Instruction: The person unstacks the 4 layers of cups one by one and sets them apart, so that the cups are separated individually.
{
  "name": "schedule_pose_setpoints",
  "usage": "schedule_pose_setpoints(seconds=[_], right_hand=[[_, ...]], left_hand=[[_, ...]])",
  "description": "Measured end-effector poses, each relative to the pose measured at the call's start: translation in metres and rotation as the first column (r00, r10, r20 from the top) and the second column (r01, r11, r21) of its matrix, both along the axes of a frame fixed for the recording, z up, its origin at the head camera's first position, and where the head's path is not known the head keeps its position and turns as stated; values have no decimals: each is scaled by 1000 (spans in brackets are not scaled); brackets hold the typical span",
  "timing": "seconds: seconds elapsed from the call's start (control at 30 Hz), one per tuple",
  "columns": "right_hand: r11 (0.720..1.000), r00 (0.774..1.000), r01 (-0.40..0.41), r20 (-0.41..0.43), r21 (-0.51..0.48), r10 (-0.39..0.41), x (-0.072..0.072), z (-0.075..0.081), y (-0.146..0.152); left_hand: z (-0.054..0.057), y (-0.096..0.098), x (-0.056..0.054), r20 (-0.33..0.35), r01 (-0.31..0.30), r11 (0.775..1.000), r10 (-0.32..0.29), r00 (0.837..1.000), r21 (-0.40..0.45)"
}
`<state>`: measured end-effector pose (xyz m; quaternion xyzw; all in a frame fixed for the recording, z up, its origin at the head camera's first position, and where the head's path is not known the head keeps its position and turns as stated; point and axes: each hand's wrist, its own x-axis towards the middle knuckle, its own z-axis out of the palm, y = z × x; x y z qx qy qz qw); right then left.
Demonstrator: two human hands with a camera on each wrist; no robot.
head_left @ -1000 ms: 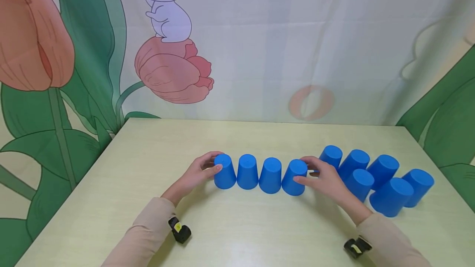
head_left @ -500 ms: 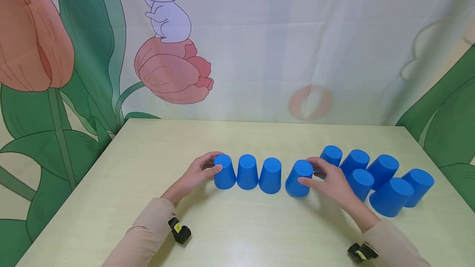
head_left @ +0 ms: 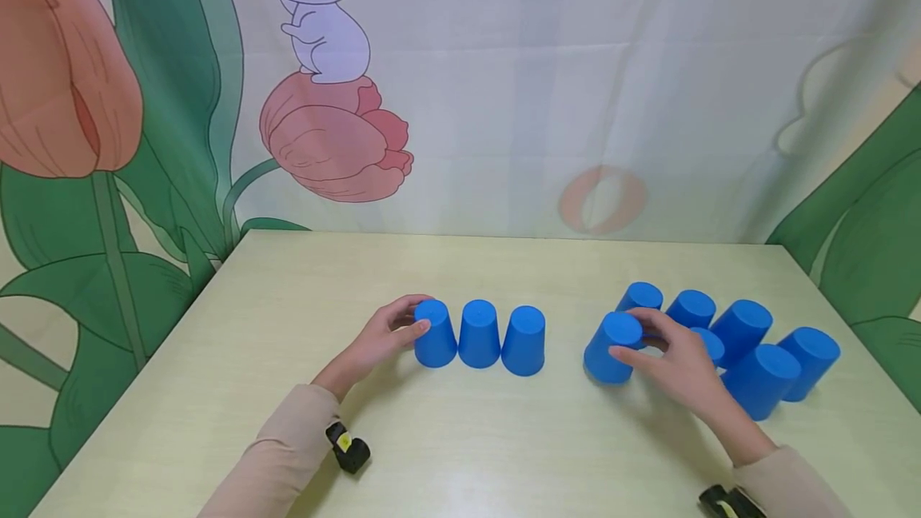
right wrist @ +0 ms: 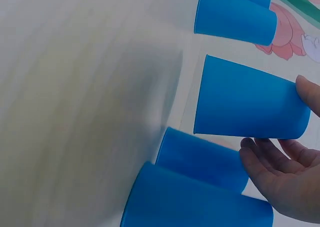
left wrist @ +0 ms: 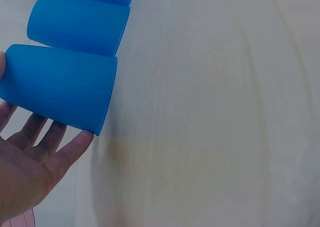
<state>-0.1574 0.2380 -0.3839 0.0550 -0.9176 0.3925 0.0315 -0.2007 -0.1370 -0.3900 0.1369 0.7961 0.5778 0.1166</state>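
My left hand (head_left: 374,344) holds an upside-down blue cup (head_left: 435,334) at the left end of a short row, thumb on the near side. Its fingers touch that cup's side in the left wrist view. Beside it stand a second blue cup (head_left: 479,334) and a third blue cup (head_left: 524,342), also bottom up. My right hand (head_left: 683,366) grips another upside-down blue cup (head_left: 610,352) between thumb and fingers, apart from the row. That cup (right wrist: 250,99) leans slightly; whether its rim touches the table I cannot tell.
Several more upside-down blue cups (head_left: 761,378) stand grouped behind and right of my right hand, which partly hides some. The pale wooden table (head_left: 468,454) runs back to a curtain (head_left: 489,102) printed with tulips and a white animal. A black wrist camera (head_left: 348,448) sits on my left sleeve.
My right hand has moved right with its cup, from the row's right end towards the group, leaving three cups in the row. My left hand has stayed on its cup.
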Motion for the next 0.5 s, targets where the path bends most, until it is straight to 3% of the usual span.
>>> schedule_pose_setpoints(seconds=[0.5], right_hand=[[999,999,25,-42,27,-24,7,-3,12]], left_hand=[[-1,0,0,-4,0,1000,0,1000,5]])
